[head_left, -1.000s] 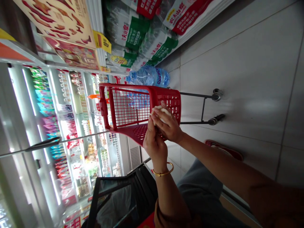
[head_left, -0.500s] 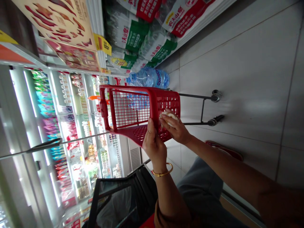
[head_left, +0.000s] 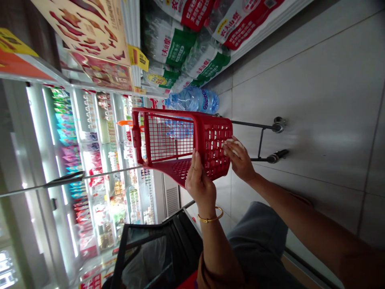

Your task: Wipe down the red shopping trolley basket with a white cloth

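Note:
The view is turned on its side, with the floor at the right. A red plastic shopping-cart basket [head_left: 168, 138] stands on a thin black wheeled frame [head_left: 260, 138]. My left hand [head_left: 200, 182], with a gold bangle on the wrist, grips the near corner of the basket, fingers laid along its perforated wall. My right hand [head_left: 242, 160] is closed on a crumpled white cloth [head_left: 234, 143] and presses it against the outside of the basket's end wall, beside the frame.
A large blue water bottle [head_left: 192, 99] lies beyond the basket, under shelves stacked with packs of bottled water [head_left: 192, 52]. Lit refrigerated shelves [head_left: 90, 160] fill the left. A black cart [head_left: 156, 249] is at the bottom. Grey floor tiles [head_left: 315, 80] spread to the right.
My right hand has slid the white cloth away from my left hand, along the basket's outer wall toward the floor side. My left hand has stayed on the basket.

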Available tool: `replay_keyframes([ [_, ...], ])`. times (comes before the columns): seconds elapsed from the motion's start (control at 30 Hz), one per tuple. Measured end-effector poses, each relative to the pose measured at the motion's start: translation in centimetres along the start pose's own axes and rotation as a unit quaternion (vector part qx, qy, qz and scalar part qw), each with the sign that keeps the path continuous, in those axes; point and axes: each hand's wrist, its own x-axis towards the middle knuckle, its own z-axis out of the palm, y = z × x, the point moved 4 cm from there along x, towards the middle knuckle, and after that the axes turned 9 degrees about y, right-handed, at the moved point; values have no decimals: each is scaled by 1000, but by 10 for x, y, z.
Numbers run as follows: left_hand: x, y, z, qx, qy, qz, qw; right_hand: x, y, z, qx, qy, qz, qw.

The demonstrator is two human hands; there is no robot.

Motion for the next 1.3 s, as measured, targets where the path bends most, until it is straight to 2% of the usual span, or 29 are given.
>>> replay_keyframes([
  [0.13,-1,1,1,9,-2,11,1000,9,-5,-5,-17,18,4,1000],
  [0.23,-3,2,2,33,9,27,999,28,-25,-7,-8,46,-2,999],
  [0.37,-4,3,2,46,22,36,998,54,-60,9,66,26,-49,996],
  [0.47,-5,2,3,49,24,30,998,64,-70,24,107,8,-74,991],
  [0.63,-5,1,3,44,27,20,998,73,-58,36,119,-9,-82,989],
  [0.9,-3,0,4,32,30,29,999,93,-51,33,113,7,-94,989],
  [1.0,-4,0,3,26,30,34,999,100,-49,33,92,-8,-77,993],
  [1.13,-7,1,-1,7,33,35,999,122,-42,31,68,-22,-42,997],
  [1.3,-12,2,-7,-16,23,26,999,151,-39,24,82,-69,-53,993],
])
